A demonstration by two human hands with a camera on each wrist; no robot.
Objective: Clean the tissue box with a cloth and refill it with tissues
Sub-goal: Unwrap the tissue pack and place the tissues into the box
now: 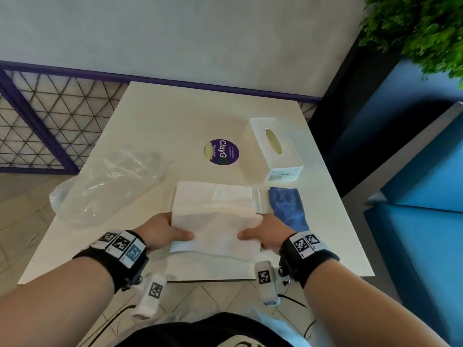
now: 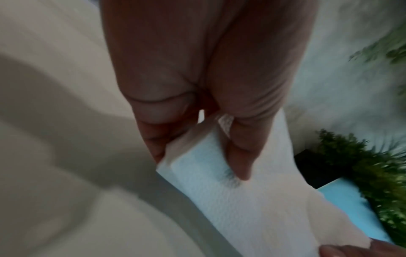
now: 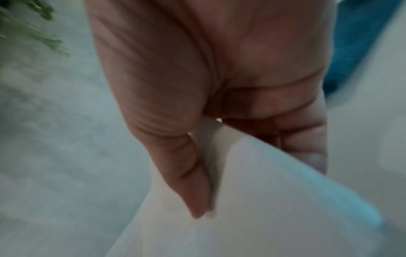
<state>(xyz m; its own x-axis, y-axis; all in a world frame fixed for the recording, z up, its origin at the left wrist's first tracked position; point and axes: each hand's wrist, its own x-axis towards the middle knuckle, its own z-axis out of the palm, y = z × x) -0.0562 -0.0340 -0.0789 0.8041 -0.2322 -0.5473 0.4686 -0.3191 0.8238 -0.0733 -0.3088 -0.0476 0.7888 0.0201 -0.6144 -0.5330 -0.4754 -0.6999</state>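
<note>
Both hands hold a bundle of white tissues (image 1: 215,231) just above the table's near side. My left hand (image 1: 162,232) pinches its left end, thumb on top, and the left wrist view shows that thumb on the tissues (image 2: 252,200). My right hand (image 1: 265,234) pinches the right end; in the right wrist view the thumb lies over the tissues (image 3: 252,200). A flat pile of more tissues (image 1: 213,196) lies on the table behind the bundle. The white tissue box (image 1: 278,151) with its oval slot stands at the far right. A folded blue cloth (image 1: 288,206) lies in front of it.
The white table (image 1: 162,116) bears a crumpled clear plastic bag (image 1: 107,184) at its left and a round purple sticker (image 1: 221,152) in the middle. A blue bench (image 1: 413,196) is to the right, a green plant (image 1: 421,26) above it, a mesh fence (image 1: 45,121) to the left.
</note>
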